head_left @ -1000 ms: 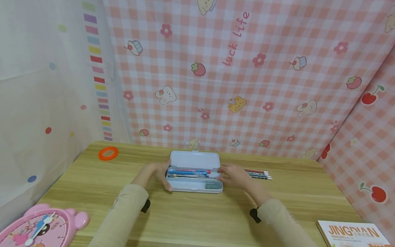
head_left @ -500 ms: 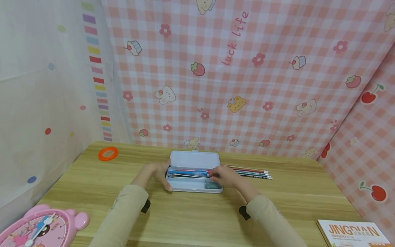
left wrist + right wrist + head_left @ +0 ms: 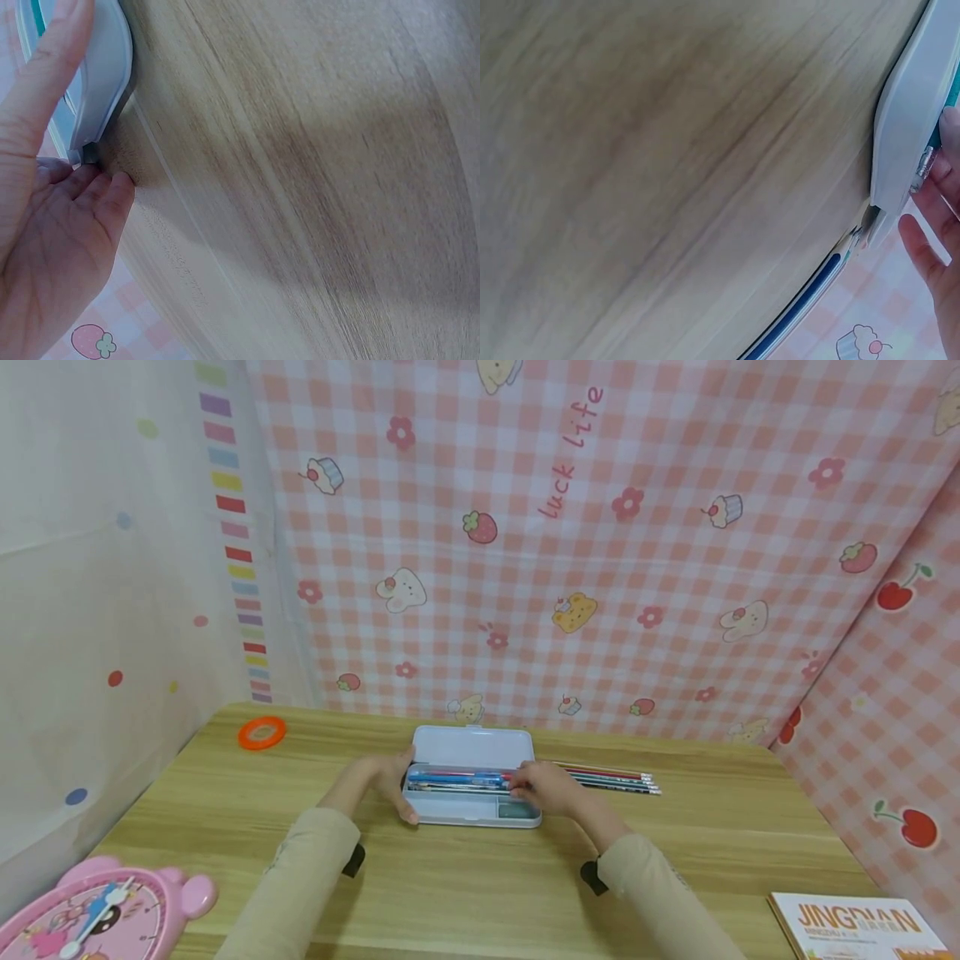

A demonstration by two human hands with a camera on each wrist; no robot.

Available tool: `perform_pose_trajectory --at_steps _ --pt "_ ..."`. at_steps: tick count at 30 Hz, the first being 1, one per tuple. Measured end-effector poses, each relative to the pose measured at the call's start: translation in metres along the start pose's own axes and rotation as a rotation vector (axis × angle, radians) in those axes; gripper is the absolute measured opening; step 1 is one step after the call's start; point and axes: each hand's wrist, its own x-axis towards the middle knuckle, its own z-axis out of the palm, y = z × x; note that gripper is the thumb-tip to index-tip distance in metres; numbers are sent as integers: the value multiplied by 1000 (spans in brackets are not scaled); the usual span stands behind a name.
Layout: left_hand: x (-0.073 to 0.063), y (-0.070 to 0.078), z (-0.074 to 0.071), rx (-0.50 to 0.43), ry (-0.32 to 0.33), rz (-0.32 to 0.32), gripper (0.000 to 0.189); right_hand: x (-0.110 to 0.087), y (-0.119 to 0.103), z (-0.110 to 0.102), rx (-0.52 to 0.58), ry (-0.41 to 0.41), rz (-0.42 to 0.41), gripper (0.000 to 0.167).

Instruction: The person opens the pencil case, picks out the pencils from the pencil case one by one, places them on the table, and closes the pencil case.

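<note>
Pencil case [image 3: 450, 810], lid raised, is gripped at its left end on a wooden table [image 3: 465, 893] by a left hand [image 3: 390, 781], thumb and fingers parted around the corner. At the case's right end, a green pencil [image 3: 934, 139] is pinched near its eraser between thumb and fingers of the right hand [image 3: 551, 787]. Pens [image 3: 457, 777] are held in the long compartment; more pencils [image 3: 622, 781] are laid out just to the right.
</note>
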Motion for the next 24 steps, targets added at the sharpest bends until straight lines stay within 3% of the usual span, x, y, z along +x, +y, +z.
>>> perform_pose_trajectory --at_steps 6,15,24 --pt "-1 1 0 5 5 1 124 -3 1 -1 -16 28 15 11" --pt "-1 1 -1 12 4 0 125 -14 12 -9 -75 132 47 7" --pt "-1 0 0 -5 15 21 124 -33 28 -22 -102 122 121 6"
